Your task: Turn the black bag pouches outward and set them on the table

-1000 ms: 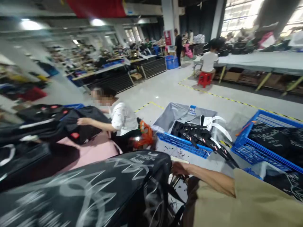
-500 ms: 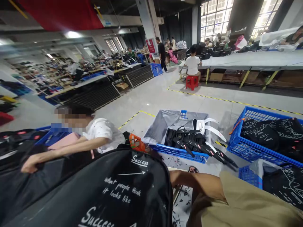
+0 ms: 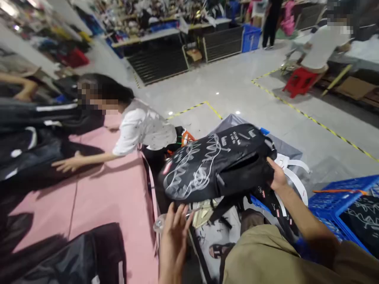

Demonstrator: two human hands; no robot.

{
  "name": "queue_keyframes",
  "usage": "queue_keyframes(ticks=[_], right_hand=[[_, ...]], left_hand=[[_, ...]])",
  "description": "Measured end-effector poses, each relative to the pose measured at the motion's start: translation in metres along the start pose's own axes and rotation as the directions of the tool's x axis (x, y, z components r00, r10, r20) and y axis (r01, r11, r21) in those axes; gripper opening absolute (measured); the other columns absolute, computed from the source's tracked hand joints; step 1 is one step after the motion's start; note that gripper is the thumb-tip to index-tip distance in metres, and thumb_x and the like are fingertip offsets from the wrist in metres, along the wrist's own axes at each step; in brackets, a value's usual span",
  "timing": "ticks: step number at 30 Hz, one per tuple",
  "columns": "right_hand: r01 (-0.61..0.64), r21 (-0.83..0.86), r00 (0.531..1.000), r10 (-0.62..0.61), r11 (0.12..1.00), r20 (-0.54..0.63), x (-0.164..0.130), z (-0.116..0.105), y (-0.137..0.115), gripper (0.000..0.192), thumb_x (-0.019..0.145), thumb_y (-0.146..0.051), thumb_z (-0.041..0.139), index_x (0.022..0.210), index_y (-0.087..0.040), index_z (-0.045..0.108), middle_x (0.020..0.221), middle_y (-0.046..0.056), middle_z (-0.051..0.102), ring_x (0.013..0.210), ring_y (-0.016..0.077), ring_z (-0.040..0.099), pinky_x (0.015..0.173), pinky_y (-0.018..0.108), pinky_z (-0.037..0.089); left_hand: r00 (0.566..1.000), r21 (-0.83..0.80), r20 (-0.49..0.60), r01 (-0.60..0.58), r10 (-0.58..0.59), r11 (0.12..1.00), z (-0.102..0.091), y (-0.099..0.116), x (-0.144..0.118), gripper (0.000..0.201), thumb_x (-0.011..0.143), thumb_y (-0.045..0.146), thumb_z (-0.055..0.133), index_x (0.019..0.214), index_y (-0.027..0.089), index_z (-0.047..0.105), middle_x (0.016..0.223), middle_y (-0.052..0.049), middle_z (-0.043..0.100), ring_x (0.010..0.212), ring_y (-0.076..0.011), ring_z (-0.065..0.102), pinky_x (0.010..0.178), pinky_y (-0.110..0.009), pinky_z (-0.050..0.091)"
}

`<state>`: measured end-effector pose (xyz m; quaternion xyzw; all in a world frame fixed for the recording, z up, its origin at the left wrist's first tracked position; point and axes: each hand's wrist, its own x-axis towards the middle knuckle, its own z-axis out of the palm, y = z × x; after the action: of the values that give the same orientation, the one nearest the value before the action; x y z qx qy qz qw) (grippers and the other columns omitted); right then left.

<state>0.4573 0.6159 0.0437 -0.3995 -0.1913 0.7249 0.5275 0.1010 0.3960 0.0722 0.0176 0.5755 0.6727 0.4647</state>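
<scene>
my right hand [image 3: 276,175] grips the black backpack [image 3: 216,165] by its far edge, holding it in the air above the blue crate [image 3: 340,201]; my left hand [image 3: 174,232] hangs open beneath it (holding nothing). i'd support the underside and keep the straps from snagging.

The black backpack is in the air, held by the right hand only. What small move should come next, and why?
Probably lower the black backpack into the blue crate: the right hand grips one end, the left hand hovers open below it, and the crate lies underneath.
</scene>
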Motion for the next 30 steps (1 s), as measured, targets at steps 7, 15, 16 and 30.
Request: queue_keyframes(ticks=[7, 15, 16, 30], right_hand=[[0.37, -0.247, 0.904, -0.408, 0.896, -0.129, 0.13, 0.029, -0.021, 0.053, 0.069, -0.042, 0.102, 0.114, -0.019, 0.083, 0.118, 0.006, 0.086, 0.117, 0.0299, 0.08, 0.118, 0.051, 0.063], [0.504, -0.45, 0.801, -0.594, 0.737, -0.076, 0.22, 0.026, -0.015, 0.062, 0.079, -0.048, 0.095, 0.129, -0.018, 0.076, 0.133, 0.01, 0.08, 0.122, 0.025, 0.075, 0.119, 0.046, 0.059], [0.509, -0.471, 0.795, -0.604, 0.721, -0.064, 0.23, 0.027, -0.009, 0.063, 0.082, -0.049, 0.092, 0.134, -0.018, 0.074, 0.137, 0.01, 0.079, 0.124, 0.0242, 0.074, 0.121, 0.045, 0.058], [-0.298, -0.949, 0.945, 0.169, 0.1, -0.279, 0.222, -0.09, 0.122, 0.07, 0.09, -0.037, 0.082, 0.153, -0.011, 0.065, 0.149, 0.021, 0.074, 0.142, 0.031, 0.068, 0.117, 0.034, 0.052]], left_hand=[[0.945, -0.032, -0.07, 0.318, -0.32, 0.948, 0.029, -0.079, -0.032, 0.086, 0.08, 0.036, 0.101, 0.157, 0.02, 0.067, 0.123, -0.016, 0.083, 0.108, -0.0308, 0.084, 0.089, -0.036, 0.068], [0.825, -0.158, -0.355, 0.411, -0.44, 0.898, -0.012, -0.137, -0.062, 0.068, 0.073, 0.027, 0.101, 0.137, 0.018, 0.081, 0.115, -0.016, 0.084, 0.103, -0.0305, 0.085, 0.081, -0.032, 0.066], [0.806, -0.181, -0.375, 0.421, -0.458, 0.889, -0.013, -0.138, -0.064, 0.067, 0.072, 0.025, 0.101, 0.136, 0.018, 0.081, 0.114, -0.016, 0.084, 0.102, -0.0304, 0.085, 0.08, -0.032, 0.067], [0.795, -0.174, -0.406, 0.416, -0.45, 0.893, 0.014, -0.143, -0.063, 0.051, 0.086, 0.022, 0.091, 0.136, 0.019, 0.081, 0.116, -0.015, 0.082, 0.1, -0.0251, 0.084, 0.081, -0.028, 0.067]])
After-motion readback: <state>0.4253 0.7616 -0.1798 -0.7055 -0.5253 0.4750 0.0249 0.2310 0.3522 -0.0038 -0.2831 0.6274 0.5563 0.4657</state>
